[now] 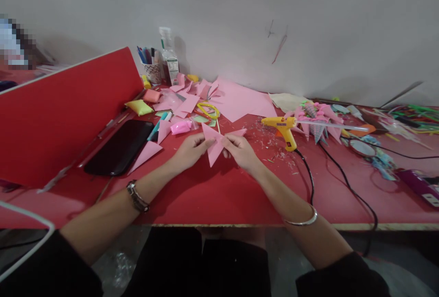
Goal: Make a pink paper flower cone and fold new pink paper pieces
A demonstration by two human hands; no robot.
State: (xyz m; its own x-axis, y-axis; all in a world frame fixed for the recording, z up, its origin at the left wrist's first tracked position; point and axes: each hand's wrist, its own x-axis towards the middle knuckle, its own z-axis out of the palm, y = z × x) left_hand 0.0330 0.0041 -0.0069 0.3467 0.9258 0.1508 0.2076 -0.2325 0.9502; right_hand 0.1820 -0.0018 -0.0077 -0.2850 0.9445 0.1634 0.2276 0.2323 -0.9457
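Note:
A folded piece of pink paper (214, 151) with pointed corners is held over the front middle of the red table. My left hand (190, 151) pinches it from the left, thumb on top. From the other side my right hand (242, 151) grips it, fingers partly tucked behind. Both thumbs come close together at the paper's centre. Just beyond it lie yellow-handled scissors (210, 110) and a bright pink packet (181, 127). Pink paper scraps (188, 105) are heaped behind them, and a large pink sheet (240, 98) lies against the wall.
A yellow glue gun (285, 132) with its cord rests to the right, near a pink paper ornament (317, 121). At left are a black phone (119, 147) and a red upright panel (68, 114). A pen cup (151, 69) and a glass bottle (169, 61) stand at the back.

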